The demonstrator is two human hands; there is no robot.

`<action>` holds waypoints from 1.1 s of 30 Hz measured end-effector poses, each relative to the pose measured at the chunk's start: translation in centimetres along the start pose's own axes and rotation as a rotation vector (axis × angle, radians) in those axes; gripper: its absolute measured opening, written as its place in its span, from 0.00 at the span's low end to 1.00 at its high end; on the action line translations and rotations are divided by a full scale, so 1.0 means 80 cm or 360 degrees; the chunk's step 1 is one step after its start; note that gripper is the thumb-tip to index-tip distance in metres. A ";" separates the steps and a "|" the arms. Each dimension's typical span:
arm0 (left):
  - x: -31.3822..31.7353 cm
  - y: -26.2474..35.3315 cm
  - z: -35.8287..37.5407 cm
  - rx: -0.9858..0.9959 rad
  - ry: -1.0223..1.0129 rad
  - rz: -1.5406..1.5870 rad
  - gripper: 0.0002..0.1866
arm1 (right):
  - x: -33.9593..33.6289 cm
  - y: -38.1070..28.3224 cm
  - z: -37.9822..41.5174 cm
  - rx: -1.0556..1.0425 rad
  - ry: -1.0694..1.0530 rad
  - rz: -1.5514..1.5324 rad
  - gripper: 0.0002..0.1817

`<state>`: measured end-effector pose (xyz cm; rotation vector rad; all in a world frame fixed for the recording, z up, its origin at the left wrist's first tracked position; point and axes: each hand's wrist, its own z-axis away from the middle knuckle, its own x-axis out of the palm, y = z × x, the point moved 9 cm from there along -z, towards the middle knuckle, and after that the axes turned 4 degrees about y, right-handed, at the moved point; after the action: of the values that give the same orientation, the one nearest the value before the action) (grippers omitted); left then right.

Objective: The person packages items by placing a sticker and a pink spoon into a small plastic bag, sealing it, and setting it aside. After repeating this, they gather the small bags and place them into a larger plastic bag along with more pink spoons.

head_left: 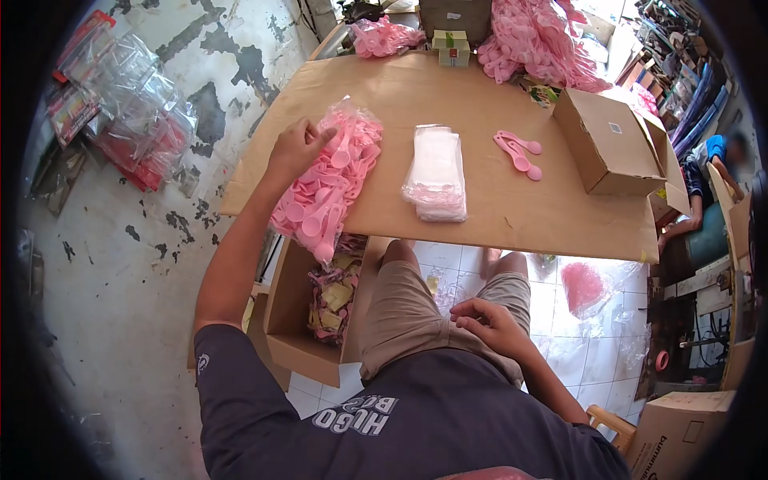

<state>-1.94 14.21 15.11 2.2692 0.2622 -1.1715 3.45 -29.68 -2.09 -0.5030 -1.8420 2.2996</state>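
A clear plastic bag full of pink measuring spoons [340, 180] lies at the table's left front, its lower end hanging over the edge. My left hand [296, 152] is at the bag's upper left side, thumb and fingers apart, gripping nothing visible. Over my lap, off the table, my right hand [492, 326] is held with fingers loosely bent and nothing in it. Between the bag and a few loose pink spoons [516, 154] sits a stack of clear plastic sachets [438, 172].
A cardboard box [608, 144] stands on the table's right. At the back are a large pile of bagged pink spoons [536, 40] and small yellow-green boxes [452, 50]. Below the left edge, an open carton [300, 352] holds packed items. A person [704, 176] is at far right.
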 end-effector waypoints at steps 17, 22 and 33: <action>-0.036 -0.011 -0.045 -0.0068 0.0325 0.0521 0.25 | -0.014 0.016 0.007 -0.0007 0.0063 -0.0068 0.16; 0.051 -0.034 -0.040 -0.0235 0.0269 0.0663 0.25 | 0.008 -0.086 -0.033 -0.0356 -0.0106 0.0119 0.14; 0.046 -0.026 -0.021 -0.0195 0.0623 0.1172 0.23 | -0.006 -0.324 -0.272 -0.1620 0.0598 0.0609 0.25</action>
<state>0.55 16.60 12.14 2.1660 -0.3315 -0.3251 9.23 -3.85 18.97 -1.3760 -2.7231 1.0747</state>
